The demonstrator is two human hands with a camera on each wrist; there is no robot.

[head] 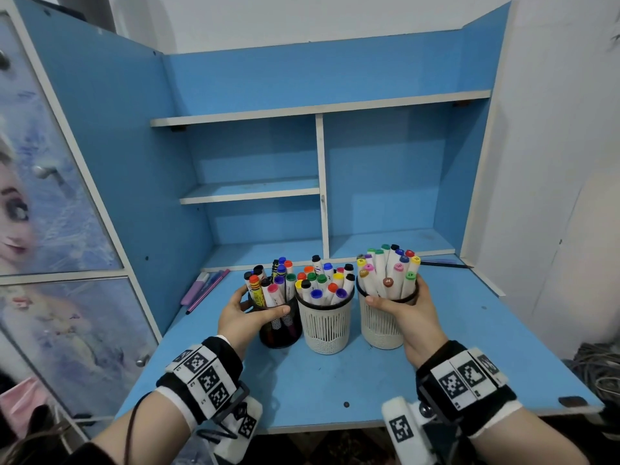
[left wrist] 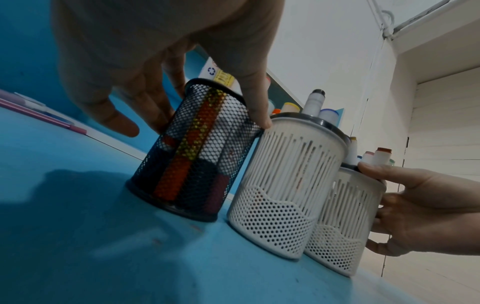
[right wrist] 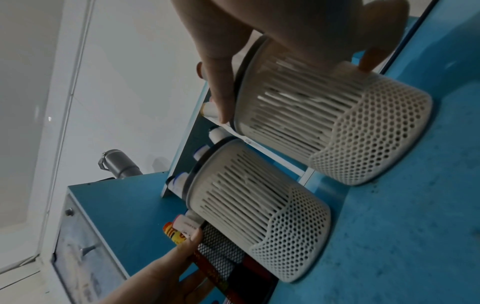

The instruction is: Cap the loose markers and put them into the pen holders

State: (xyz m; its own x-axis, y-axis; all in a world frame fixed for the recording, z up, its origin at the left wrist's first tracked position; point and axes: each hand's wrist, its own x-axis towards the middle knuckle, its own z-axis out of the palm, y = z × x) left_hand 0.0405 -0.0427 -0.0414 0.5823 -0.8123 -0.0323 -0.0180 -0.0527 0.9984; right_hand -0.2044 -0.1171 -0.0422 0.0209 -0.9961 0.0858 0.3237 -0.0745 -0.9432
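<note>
We see the left hand (head: 242, 316) curled around the rim of a black mesh holder (head: 281, 330), thumb in front and fingers behind, while the right hand (head: 404, 313) wraps the rim of a white holder (head: 380, 330) the same way. Between them stands the middle white holder (head: 324, 325), touching the black one. All three are packed with capped markers (head: 322, 283) and stand on a blue desk (head: 302, 391). Left of the black holder lie purple pens (head: 204, 290).
</note>
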